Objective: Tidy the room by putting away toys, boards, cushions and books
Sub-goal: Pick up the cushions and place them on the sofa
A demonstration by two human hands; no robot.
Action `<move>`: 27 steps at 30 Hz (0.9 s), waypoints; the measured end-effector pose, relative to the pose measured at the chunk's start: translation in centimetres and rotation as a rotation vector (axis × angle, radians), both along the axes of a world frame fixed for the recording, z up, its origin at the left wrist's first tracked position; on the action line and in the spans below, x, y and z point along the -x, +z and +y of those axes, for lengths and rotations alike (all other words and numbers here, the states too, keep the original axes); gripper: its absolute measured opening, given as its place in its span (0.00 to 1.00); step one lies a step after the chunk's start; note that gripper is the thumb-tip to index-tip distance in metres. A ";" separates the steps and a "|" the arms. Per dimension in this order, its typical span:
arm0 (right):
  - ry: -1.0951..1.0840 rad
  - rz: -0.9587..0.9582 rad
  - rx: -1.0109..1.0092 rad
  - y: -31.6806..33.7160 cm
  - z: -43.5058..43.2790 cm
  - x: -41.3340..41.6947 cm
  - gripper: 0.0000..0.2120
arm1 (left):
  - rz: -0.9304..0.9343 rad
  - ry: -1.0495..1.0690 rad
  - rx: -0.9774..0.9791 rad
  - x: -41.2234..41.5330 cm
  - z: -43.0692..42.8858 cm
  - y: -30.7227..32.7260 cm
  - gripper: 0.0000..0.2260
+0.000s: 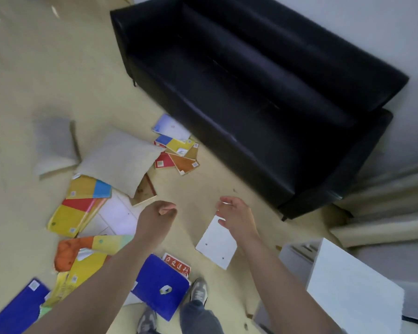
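**Above a littered floor — two bare hands over scattered books and boards**

Fingers of the left hand are curled in toward the palm, thumb against them, with nothing held between. Fingers of the right hand are loosely spread and lightly bent, gripping nothing. This hand overlaps the upper corner of a white board; whether the thumb touches the board cannot be told. The board shows two small holes and sits tilted, one corner pointing toward the viewer.

Below the left forearm lies a blue book, with a red book tucked partly beneath its far edge. Two grey shoes stand just beside it. Further left, a fan of yellow books overlaps some white sheets, and an orange-and-yellow book lies nearer the viewer.

A pale cushion rests on the floor beyond the left hand, its corner covering a brown board. Between cushion and black sofa lies a second heap of coloured books. A white cabinet stands at lower right — well apart from the books.
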State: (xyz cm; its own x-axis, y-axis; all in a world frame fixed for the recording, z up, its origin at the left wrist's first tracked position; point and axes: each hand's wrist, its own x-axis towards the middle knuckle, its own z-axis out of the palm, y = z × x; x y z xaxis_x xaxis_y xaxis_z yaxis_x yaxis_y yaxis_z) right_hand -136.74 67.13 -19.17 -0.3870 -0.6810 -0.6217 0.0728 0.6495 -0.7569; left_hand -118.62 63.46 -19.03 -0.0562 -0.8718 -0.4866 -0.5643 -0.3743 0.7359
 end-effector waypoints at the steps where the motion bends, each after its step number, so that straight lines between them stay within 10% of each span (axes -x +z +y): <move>1: 0.013 0.003 0.003 0.1 -0.4 0.5 0.10 | -0.001 0.011 -0.008 0.4 -0.1 0.0 0.05; 27: 0.198 0.078 -0.026 -1.3 -21.5 -4.6 0.07 | 0.207 0.354 -0.138 -5.4 -18.7 -1.2 0.06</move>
State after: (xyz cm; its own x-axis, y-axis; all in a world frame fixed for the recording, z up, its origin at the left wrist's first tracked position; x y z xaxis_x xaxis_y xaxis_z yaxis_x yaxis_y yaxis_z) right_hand -132.09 45.58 -20.49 -0.2946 -0.7327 -0.6135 -0.1161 0.6647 -0.7380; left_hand -113.27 44.80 -20.25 0.1263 -0.7823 -0.6099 -0.2291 -0.6213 0.7494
